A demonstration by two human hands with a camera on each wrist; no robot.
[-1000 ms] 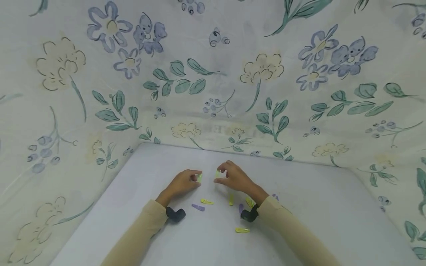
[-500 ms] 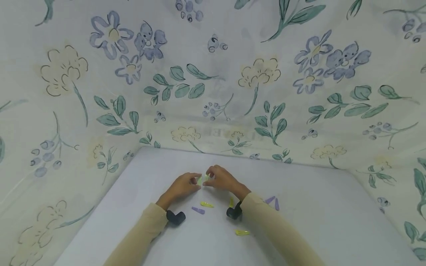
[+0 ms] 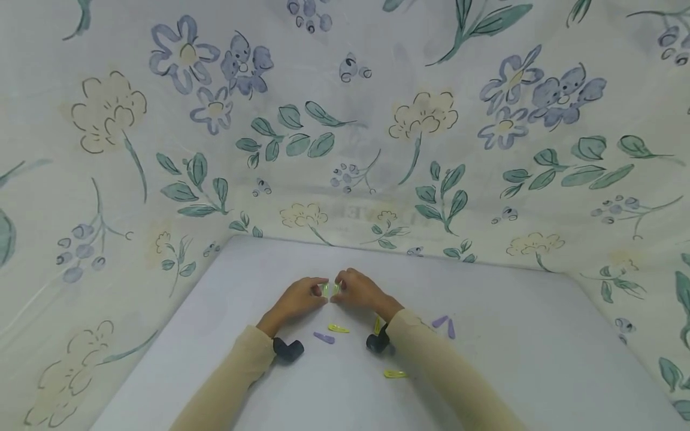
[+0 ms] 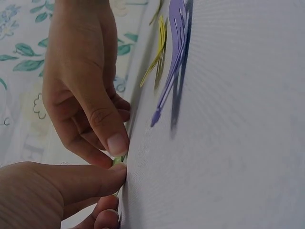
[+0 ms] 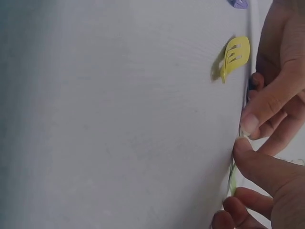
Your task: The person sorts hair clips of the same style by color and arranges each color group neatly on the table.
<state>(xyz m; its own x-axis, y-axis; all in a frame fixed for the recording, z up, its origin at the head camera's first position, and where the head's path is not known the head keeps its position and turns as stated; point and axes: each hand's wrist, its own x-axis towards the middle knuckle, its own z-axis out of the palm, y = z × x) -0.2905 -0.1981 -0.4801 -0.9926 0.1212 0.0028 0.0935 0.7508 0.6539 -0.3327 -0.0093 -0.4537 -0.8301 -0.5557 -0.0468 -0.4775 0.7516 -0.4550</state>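
Near the back of the white table, both hands are close together, fingertips almost meeting. My left hand (image 3: 296, 298) pinches a light green snap hair clip (image 3: 325, 290) upright between thumb and fingers. Just to its right, my right hand (image 3: 362, 291) pinches another light green hair clip (image 3: 336, 289) the same way. The right wrist view shows this right-hand clip (image 5: 232, 181) at the table surface, partly hidden by the thumb and fingers. Between the two thumbs in the left wrist view, a bit of green clip (image 4: 117, 161) shows.
Loose on the table (image 3: 512, 359) lie a yellow clip (image 3: 338, 328) and a purple clip (image 3: 324, 338) below the hands. Another yellow clip (image 3: 395, 374) is nearer the front, and two purple clips (image 3: 451, 328) are beyond the right sleeve. Floral cloth (image 3: 345, 149) hangs behind.
My right hand has moved left with its green clip, closing the gap to my left hand. The right sleeve now covers some loose clips and uncovers the purple pair.
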